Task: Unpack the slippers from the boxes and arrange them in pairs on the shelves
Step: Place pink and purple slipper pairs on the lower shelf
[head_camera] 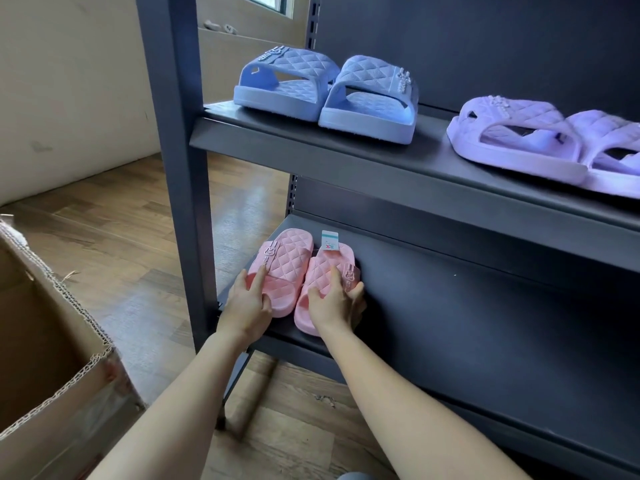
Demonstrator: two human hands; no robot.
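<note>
Left hand (251, 301) grips the left pink slipper (287, 258), right hand (337, 306) the right pink slipper (317, 275); both long axes run parallel toward 1 o'clock.

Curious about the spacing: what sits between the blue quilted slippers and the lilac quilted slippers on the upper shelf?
Nothing. The head view shows only bare dark metal upper shelf between the blue quilted slippers and the lilac quilted slippers.

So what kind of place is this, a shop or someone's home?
Probably a shop or stockroom being stocked: dark metal display shelving holds a blue pair of slippers and a pink pair bearing a paper tag, and an open cardboard box stands beside it.
</note>
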